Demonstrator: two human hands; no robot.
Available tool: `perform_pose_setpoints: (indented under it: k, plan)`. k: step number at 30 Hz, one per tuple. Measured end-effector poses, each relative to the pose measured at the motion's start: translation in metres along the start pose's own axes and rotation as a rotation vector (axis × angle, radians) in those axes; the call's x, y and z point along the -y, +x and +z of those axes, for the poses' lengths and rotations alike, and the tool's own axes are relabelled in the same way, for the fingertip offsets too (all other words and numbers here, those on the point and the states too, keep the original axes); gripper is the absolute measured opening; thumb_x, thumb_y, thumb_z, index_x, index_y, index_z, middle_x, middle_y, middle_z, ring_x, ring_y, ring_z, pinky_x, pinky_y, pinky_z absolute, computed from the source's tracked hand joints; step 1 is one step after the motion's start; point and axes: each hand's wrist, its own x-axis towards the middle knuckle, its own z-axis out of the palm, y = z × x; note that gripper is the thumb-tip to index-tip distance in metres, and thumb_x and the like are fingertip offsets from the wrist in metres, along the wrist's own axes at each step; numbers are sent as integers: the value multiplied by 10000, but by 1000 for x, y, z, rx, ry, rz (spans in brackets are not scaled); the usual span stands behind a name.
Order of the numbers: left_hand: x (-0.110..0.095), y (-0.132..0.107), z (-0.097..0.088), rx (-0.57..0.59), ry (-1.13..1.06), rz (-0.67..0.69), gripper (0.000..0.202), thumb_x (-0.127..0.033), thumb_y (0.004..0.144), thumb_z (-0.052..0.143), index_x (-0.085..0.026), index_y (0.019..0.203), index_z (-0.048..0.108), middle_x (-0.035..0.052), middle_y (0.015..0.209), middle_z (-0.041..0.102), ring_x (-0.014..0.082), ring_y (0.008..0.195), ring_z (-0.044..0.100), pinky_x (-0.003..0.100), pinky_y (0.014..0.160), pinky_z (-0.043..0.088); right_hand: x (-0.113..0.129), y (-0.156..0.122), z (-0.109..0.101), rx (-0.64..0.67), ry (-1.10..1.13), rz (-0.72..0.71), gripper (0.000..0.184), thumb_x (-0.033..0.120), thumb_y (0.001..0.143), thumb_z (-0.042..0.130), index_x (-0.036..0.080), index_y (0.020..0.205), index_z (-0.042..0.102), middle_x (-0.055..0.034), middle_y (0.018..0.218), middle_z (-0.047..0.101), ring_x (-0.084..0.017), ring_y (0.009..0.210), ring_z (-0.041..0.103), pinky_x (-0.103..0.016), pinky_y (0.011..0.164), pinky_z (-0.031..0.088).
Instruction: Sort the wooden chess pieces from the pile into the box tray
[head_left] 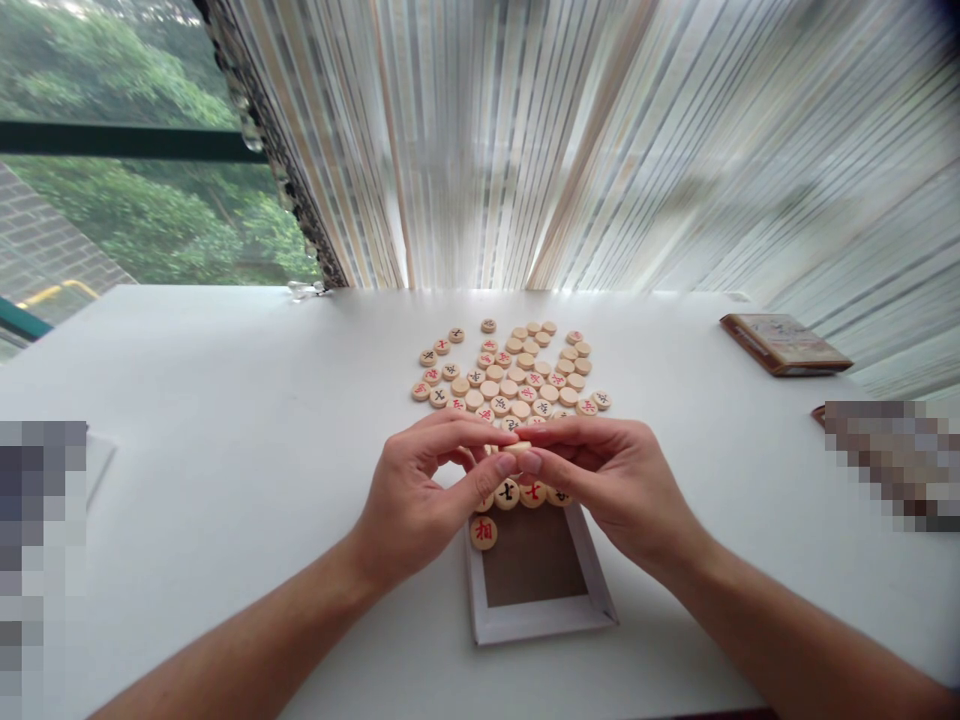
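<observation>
Between the fingertips of both hands is a round wooden Chinese chess piece (516, 449), held above a shallow open box. My left hand (431, 480) pinches it from one side, and my right hand (600, 470) from the other. Below them lies the box (540, 622), pale-walled with a brown bottom. A piece with a red character (484, 532) rests inside at its left wall. Just beyond it, a row of pieces with black and red characters (533, 492) crosses the box; my hands hide the box's far part.
Many loose chess pieces (512, 388), some face up and some blank side up, spread over the white table (247, 420) past my hands. A brown-edged box (787, 345) lies at the right. Striped curtains (480, 150) hang behind the table, beside a window (112, 200).
</observation>
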Motion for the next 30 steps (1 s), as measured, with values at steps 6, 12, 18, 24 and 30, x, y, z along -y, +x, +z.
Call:
perform_pose_setpoints:
  k: [6,12,18,24,30]
  plan:
    - [-3,2,0,2,-75,-36,95,-193,895,814,-208,971,869,73,929,773,174,843,718,247,704,618,0,1,-2,15,6,32,259,317,688,1003,243,911,893,-64,842,855,-214,794,821,-291,744,697]
    - [-6,4,0,16,-173,-63,91,-172,882,816,-196,947,876,74,897,780,177,832,738,244,714,643,-3,1,-6,39,30,70,276,329,724,985,227,963,892,-59,794,838,-197,729,791,-306,709,682]
    - [-6,5,0,38,-237,-86,92,-167,894,816,-209,953,873,46,870,790,147,812,750,203,719,633,-2,2,-4,60,105,109,277,305,751,970,246,1010,891,-34,753,820,-168,700,775,-281,711,662]
    - [-9,5,1,43,-284,-111,69,-197,896,831,-220,950,867,18,800,778,125,741,728,188,680,617,3,2,-3,100,139,150,252,312,768,963,254,1003,892,-32,758,823,-132,687,761,-214,678,633]
    - [-7,4,0,29,-291,-150,83,-198,902,827,-209,973,868,30,826,808,128,739,748,177,668,621,4,2,-5,127,128,161,226,333,802,941,236,1002,894,-42,759,816,-128,683,742,-198,642,610]
